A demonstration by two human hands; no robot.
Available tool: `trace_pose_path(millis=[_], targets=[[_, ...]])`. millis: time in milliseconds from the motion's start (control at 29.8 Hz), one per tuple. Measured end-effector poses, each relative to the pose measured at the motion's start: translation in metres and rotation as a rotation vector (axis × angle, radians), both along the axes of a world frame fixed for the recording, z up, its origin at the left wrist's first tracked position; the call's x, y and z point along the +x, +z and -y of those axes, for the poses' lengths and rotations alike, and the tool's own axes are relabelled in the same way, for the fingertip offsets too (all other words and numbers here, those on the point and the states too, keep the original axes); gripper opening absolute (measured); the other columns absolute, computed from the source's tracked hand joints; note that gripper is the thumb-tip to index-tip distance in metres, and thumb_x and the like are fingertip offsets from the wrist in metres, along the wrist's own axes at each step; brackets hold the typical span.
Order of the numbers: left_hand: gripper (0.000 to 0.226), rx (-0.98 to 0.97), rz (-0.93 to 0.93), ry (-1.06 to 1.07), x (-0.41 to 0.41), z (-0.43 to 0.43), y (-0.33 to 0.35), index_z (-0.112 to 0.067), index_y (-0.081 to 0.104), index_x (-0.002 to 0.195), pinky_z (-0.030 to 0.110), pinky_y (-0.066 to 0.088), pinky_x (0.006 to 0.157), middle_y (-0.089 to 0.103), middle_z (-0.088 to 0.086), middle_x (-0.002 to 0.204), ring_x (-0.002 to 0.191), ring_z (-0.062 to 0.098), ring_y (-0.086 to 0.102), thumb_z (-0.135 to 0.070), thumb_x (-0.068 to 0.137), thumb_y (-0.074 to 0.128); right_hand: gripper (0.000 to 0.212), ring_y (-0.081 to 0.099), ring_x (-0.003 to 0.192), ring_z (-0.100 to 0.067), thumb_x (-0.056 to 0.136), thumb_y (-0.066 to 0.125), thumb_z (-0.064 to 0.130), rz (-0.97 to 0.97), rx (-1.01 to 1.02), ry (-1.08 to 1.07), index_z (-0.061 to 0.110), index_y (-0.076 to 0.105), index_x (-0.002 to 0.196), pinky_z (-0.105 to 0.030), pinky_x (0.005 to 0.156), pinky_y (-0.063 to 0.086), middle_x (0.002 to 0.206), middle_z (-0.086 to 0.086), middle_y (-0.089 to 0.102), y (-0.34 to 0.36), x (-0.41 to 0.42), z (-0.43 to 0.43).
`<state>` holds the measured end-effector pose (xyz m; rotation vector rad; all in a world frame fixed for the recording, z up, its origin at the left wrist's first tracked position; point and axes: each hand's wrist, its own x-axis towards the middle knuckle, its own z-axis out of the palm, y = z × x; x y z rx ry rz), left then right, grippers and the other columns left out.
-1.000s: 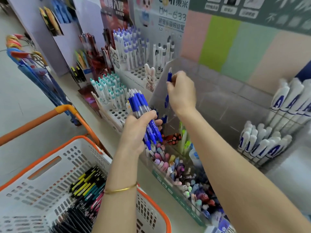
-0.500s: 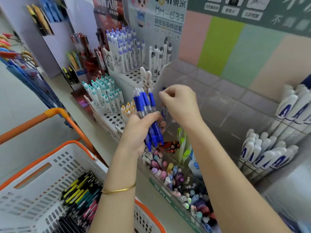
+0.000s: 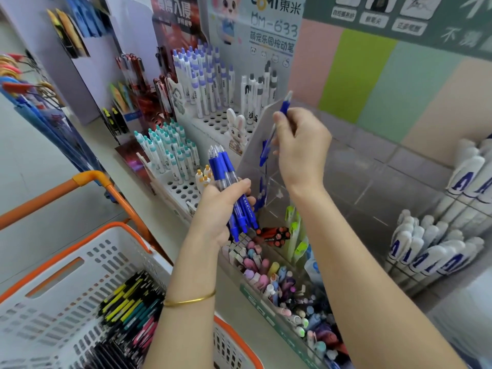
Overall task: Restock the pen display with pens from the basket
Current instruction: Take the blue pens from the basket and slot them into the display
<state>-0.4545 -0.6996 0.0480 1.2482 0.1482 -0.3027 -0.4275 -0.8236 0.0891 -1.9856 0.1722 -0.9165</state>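
A pale desk runs below a wall of pastel panels. On it stands the clear pen display — its lower compartments are packed with assorted pens. The white, orange-rimmed basket at lower left holds loose pens. The left hand fingers grip a bundle of blue pens just beside the display; the right hand fingers pinch a single blue pen at its top edge.

Shelf carries 2 perforated pen racks (white), perhaps 1 clear bin.
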Motion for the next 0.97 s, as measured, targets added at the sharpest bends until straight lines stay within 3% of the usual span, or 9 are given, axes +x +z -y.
trace_pose_path(millis=[101,201,302,470,604,672,739,806,974], targets=[[0.007,0.008,0.023,-0.024,-0.001,-0.002,-0.001,-0.011,0.056,0.088,0.023,0.056,0.055,0.059,0.002,0.071,0.053,0.008,0.063,-0.008,0.092,0.062,0.028,0.058,0.073,-0.028,0.096,0.053,0.027,-0.237,-0.23,-0.033,0.005,0.061,0.081,-0.037,0.063,0.042,0.076,-0.009,0.062,-0.015,0.006,-0.002],[0.006,0.004,0.041,-0.049,-0.001,-0.003,-0.001,-0.01,0.056,0.091,0.022,0.055,0.055,0.058,0.002,0.073,0.054,0.007,0.063,-0.008,0.092,0.062,0.038,0.048,0.068,-0.029,0.096,0.053,0.031,-0.534,-0.439,-0.064,0.007,0.048,0.068,-0.031,0.054,0.029,0.066,-0.006,0.05,-0.02,0.007,-0.004],[0.005,0.004,0.052,-0.064,-0.001,-0.004,-0.001,-0.009,0.056,0.093,0.021,0.054,0.055,0.058,0.002,0.074,0.055,0.006,0.064,-0.008,0.092,0.061,0.045,0.045,0.062,-0.029,0.095,0.056,0.028,-0.69,-0.477,-0.056,0.01,0.038,0.058,-0.029,0.048,0.024,0.058,-0.004,0.039,-0.018,0.008,-0.006],[0.006,-0.008,0.063,-0.093,-0.001,-0.004,0.0,-0.009,0.056,0.094,0.022,0.053,0.056,0.06,0.001,0.073,0.057,0.009,0.064,-0.008,0.092,0.061,0.023,0.062,0.078,-0.025,0.093,0.058,0.021,-0.494,-0.353,0.014,0.003,0.07,0.086,-0.034,0.069,0.05,0.081,-0.01,0.067,-0.006,-0.002,-0.003],[0.006,-0.033,0.114,-0.135,-0.001,0.0,0.002,-0.009,0.061,0.095,0.022,0.053,0.058,0.067,-0.004,0.066,0.058,0.009,0.064,-0.005,0.091,0.06,0.023,0.054,0.055,-0.015,0.089,0.064,0.028,-0.521,-0.132,0.336,0.008,0.075,0.083,-0.028,0.054,0.046,0.067,-0.005,0.065,0.01,-0.022,-0.008],[0.009,-0.022,0.134,-0.146,-0.002,0.001,0.002,-0.009,0.062,0.1,0.022,0.053,0.059,0.068,-0.006,0.068,0.06,0.009,0.064,-0.006,0.091,0.06,0.019,0.064,0.063,-0.019,0.088,0.066,0.027,-0.568,-0.093,0.41,0.011,0.075,0.085,-0.028,0.059,0.053,0.071,-0.004,0.069,0.011,-0.026,-0.009],[0.01,-0.033,0.132,-0.148,-0.004,0.002,0.003,-0.009,0.062,0.099,0.021,0.053,0.057,0.068,-0.007,0.066,0.059,0.008,0.064,-0.008,0.089,0.061,0.017,0.067,0.063,-0.022,0.088,0.066,0.022,-0.574,-0.044,0.416,0.008,0.073,0.085,-0.027,0.061,0.056,0.072,-0.006,0.07,0.009,-0.026,-0.007],[0.012,-0.059,0.116,-0.15,-0.006,0.002,0.005,-0.011,0.062,0.096,0.021,0.053,0.056,0.068,-0.007,0.065,0.058,0.008,0.064,-0.015,0.084,0.064,0.017,0.06,0.051,-0.016,0.09,0.064,0.02,-0.543,0.01,0.388,0.006,0.071,0.082,-0.021,0.051,0.052,0.066,-0.005,0.066,0.007,-0.026,-0.006],[0.006,-0.065,0.032,-0.075,-0.004,0.0,0.005,-0.013,0.057,0.09,0.023,0.054,0.055,0.065,-0.003,0.066,0.055,0.009,0.061,-0.016,0.094,0.059,0.012,0.057,0.056,-0.008,0.093,0.059,0.02,-0.214,0.232,0.116,0.012,0.064,0.086,-0.029,0.056,0.048,0.067,0.003,0.062,0.008,-0.015,-0.001]])
